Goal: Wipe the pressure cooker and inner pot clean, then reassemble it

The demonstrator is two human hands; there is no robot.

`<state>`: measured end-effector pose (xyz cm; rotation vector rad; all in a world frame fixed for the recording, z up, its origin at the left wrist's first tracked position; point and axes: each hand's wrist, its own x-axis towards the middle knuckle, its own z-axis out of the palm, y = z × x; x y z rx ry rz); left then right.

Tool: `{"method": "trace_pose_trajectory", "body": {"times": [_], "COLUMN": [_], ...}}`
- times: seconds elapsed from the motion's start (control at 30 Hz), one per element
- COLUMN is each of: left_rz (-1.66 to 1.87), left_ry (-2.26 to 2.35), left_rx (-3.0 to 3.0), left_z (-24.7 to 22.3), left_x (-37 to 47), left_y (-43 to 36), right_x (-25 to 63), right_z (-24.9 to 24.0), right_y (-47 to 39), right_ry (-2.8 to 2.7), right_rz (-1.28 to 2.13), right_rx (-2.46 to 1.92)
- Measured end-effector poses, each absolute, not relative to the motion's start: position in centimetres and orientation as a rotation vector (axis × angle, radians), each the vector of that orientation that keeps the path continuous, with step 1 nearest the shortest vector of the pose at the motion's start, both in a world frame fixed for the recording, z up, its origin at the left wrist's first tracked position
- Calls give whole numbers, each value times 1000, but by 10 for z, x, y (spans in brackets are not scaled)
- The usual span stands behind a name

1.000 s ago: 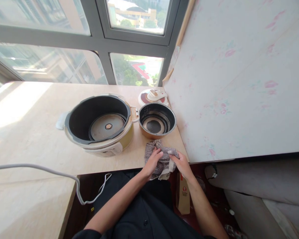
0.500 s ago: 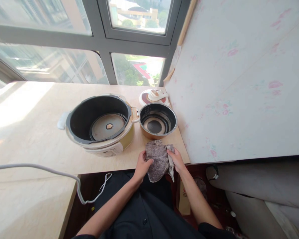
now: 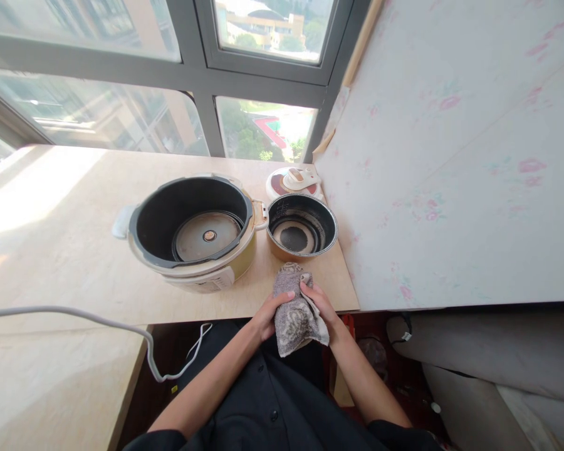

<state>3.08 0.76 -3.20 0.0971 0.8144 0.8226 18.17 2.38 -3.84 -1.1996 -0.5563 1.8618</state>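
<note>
Between my hands is a folded grey-brown cloth point(image 3: 292, 322), held at the front edge of the wooden top. My left hand point(image 3: 269, 313) grips its left side, thumb lying across the front. My right hand point(image 3: 320, 304) pinches the right side, where a paler fold shows. Most fingers of both hands are hidden behind the cloth. Just beyond it stands a dark-lined inner pot point(image 3: 302, 244) with a pale ring on its bottom. To the left is the cooker body point(image 3: 192, 269), uncovered, with a metal heating plate point(image 3: 209, 237) inside. The cooker lid point(image 3: 294, 181) lies behind the inner pot.
The wooden top point(image 3: 98, 250) runs along a window with a grey frame point(image 3: 202, 81). A floral-patterned wall panel point(image 3: 451, 156) borders it on the right. A grey cable point(image 3: 98, 319) crosses the left front and hangs over the edge. Rolled grey padding point(image 3: 474, 338) lies at lower right.
The cloth is gathered narrower between my hands, and its patterned side now shows. My right hand has moved left, closer to my left hand. The view has shifted slightly.
</note>
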Motion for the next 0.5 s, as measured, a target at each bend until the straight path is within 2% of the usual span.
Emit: {"method": "trace_pose_trajectory", "body": {"times": [0.3,0.5], "left_rz": [1003,975], "left_ry": [943,841], "left_rx": [110,61], "left_z": [-38,-39], "left_x": [37,34], "left_y": [7,5], "right_x": [202,199], "right_z": [-39,-56], "right_y": [38,37], "right_ry": [-840,-1058], "right_rz": [1604,1494], "right_rx": [-1346,-1463]}}
